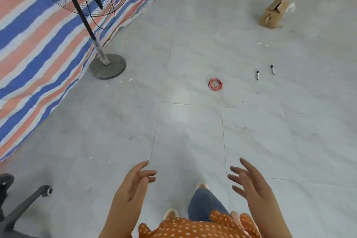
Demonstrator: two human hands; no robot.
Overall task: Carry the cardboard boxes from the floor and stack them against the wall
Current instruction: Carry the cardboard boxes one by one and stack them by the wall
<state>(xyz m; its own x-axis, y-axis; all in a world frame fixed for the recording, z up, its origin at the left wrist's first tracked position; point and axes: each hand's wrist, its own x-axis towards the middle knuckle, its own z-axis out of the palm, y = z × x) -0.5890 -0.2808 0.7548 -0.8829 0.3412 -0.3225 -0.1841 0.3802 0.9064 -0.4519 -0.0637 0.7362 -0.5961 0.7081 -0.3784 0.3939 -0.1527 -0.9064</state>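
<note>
Quick count from where I'm standing: one cardboard box (pixel 274 14) on the floor, two black markers (pixel 257 75) lying near each other, and one red wire coil (pixel 215 84). One pedestal fan (pixel 90 23), one striped tarp (pixel 34 44), one chair base (pixel 23 205) poking in at the corner. And two hands of mine, left hand (pixel 133 185) and right hand (pixel 249 183), both empty with fingers spread.
</note>
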